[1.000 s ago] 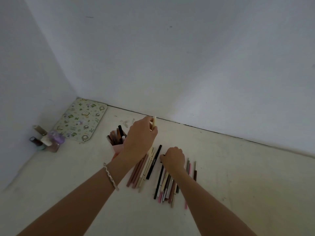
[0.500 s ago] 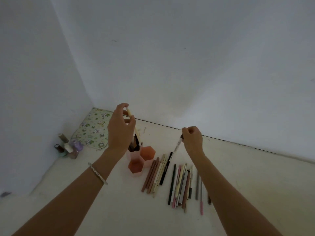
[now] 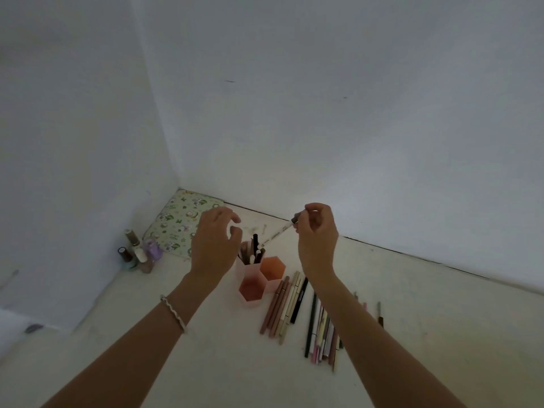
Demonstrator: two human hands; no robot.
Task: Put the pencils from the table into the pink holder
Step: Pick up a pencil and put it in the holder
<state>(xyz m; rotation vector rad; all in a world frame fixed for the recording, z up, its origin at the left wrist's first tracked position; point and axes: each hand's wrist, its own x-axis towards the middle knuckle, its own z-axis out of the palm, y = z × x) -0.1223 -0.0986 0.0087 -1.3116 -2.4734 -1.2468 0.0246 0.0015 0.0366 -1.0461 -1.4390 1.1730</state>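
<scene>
Head view, looking down at the table point(image 3: 147, 334) corner. My right hand point(image 3: 316, 240) pinches one pencil point(image 3: 278, 233) by its dark top end, thumb against fingertips; the pale shaft slants down and left, its low tip just above the filled cell of the holder point(image 3: 259, 278). My left hand point(image 3: 215, 245) is released, fingers curled loose and holding nothing, hovering just left of that cell.

Holder: pink, translucent plastic, three hexagon cells joined. Far-left cell already bristles with upright sticks; the other two look bare inside, orange-pink in this light.

Loose pencils: two groups flat on the table right of the holder, a near group point(image 3: 284, 304) of tan, brown and one black, and a right group point(image 3: 322, 331) of black, pink and cream, partly under my right forearm. Most remain out, so I judge the job well short of half.

Handling, as a guess: slim, stiff, light sticks with smooth casings that look slick. A pinch near one end lets the shaft hang and steer into a cell. Those lying side by side and touching would likely roll; better lifted at mid-length or several at once.

Table surface pale, matt, a bit scuffed. A floral mat point(image 3: 182, 222) and small bottles point(image 3: 138, 254) sit toward the corner, well clear.
</scene>
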